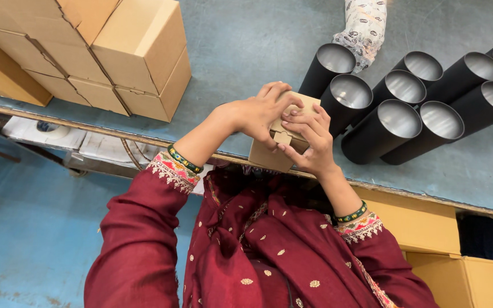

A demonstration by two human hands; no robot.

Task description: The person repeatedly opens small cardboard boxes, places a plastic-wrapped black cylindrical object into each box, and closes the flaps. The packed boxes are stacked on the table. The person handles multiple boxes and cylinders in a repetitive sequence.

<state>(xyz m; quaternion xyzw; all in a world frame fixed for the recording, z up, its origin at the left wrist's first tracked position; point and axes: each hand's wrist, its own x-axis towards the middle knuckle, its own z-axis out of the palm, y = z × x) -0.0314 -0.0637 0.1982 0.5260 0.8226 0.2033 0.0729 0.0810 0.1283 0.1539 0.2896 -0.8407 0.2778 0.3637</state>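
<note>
Nearest the camera, a person in dark red sleeves holds a small cardboard box (283,134) at the near edge of the blue-grey table (246,40), partly over the rim. The left hand (261,111) curls over the box's top and left side, fingers bent and pressing down on it. The right hand (309,142) wraps the front, fingertips on a small flap with a tuck tab that stands slightly proud of the box, so the closing looks nearly done but not finished. Just beyond the box lie black tubes (395,117) with silvery insides, packed side by side with open ends toward the person; these appear unboxed. Behind them a roll in patterned wrapping (363,25) lies on the table. Far left, closed cardboard boxes (98,51) are stacked, seemingly already packed.
</note>
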